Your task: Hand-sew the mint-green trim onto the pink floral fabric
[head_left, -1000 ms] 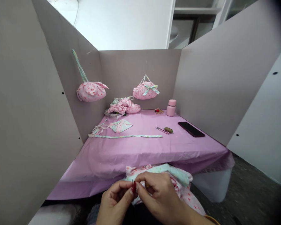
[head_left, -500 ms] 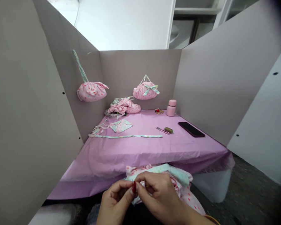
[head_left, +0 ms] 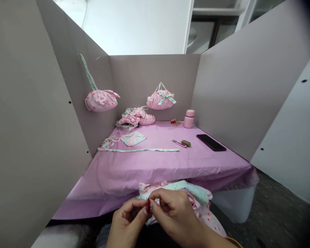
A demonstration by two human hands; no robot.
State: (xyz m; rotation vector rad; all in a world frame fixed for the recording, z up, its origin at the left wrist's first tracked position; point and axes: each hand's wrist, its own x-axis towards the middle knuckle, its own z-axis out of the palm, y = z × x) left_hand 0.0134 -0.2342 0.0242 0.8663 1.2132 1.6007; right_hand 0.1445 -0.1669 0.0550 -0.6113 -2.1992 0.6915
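In front of my lap, my left hand [head_left: 130, 220] and my right hand [head_left: 172, 215] meet with their fingertips pinched together. A thin dark tip, which looks like a sewing needle [head_left: 146, 199], pokes up between the left fingers. Whatever the right thumb and forefinger pinch is too small to make out. Red nails show where the fingertips touch. Below and behind my hands lies a bundle of pink dotted and mint fabric [head_left: 206, 210], partly hidden by the right hand.
On the pink-covered table [head_left: 155, 163] lie a fabric strip [head_left: 144, 150], a folded fabric piece [head_left: 133, 138], thread snips [head_left: 179, 143], a thread spool [head_left: 186, 143] and a phone [head_left: 211, 142]. A pink bottle [head_left: 188, 119] stands farther back. Pink pouches [head_left: 102, 101] hang on the grey panels.
Almost nothing differs. Both hands stay pinched together in the same place, with only a slight shift of the fingertips.
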